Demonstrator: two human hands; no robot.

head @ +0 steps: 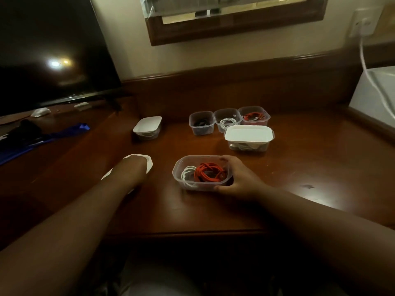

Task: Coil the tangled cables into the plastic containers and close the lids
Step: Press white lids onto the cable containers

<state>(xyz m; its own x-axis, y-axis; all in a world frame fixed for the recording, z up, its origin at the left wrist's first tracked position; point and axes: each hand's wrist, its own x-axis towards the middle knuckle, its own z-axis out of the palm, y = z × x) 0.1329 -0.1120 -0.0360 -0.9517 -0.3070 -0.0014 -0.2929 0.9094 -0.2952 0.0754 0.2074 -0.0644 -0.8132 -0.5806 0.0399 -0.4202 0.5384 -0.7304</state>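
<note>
An open clear plastic container (178, 167) sits on the wooden desk (299, 159) in front of me. A coiled red cable (208, 171) and a white cable (188, 175) lie inside it. My right hand (241, 178) grips the container's right end, fingers over the far rim and thumb on the near side. To the left, my left hand (130, 169) lies on top of a white lid (149, 164) that rests on the desk. Its fingers are hidden from me.
A larger container with a white lid (249, 134) stands behind. Three small open containers (201, 122) with cables line the back. Another lidded small container (147, 127) sits left of centre. A dark TV (53, 50), blue cloth (70, 129) and white box (376, 92) flank the desk.
</note>
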